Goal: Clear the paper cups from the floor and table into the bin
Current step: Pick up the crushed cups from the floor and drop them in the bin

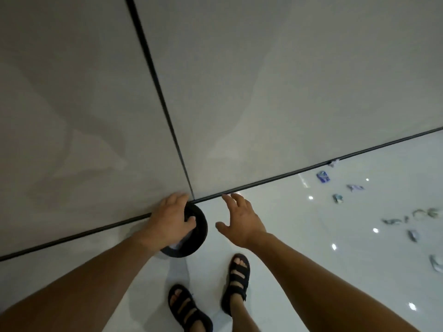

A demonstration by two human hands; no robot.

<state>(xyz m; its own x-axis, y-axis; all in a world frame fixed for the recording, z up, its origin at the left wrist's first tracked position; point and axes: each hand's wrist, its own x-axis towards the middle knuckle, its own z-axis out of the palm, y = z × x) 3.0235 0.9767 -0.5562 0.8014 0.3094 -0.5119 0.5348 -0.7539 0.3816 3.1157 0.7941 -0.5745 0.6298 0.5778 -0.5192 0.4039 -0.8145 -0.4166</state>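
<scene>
Head view, looking straight down: a person stands at the foot of a grey panelled wall [239, 92], whose black seams meet just above the hands. The left hand [171, 219] grips the rim of a round black bin [202, 227] low in the frame, at about 6 o'clock. Its fingers curl over the rim's far edge and the thumb hooks inside. Something pale lies in the bin, too hidden to name. At the bin's 3 o'clock, just beside it but not touching, the right hand [242, 224] hovers empty, palm down and fingers spread wide. Crushed blue-and-white paper cups [323, 176] lie scattered over the glossy white floor [311, 248] between 3 and 4 o'clock, well apart from both hands and running toward the right edge. At 6 o'clock, below the bin, two feet in black strapped sandals [238, 271] stand on the tiles.
</scene>
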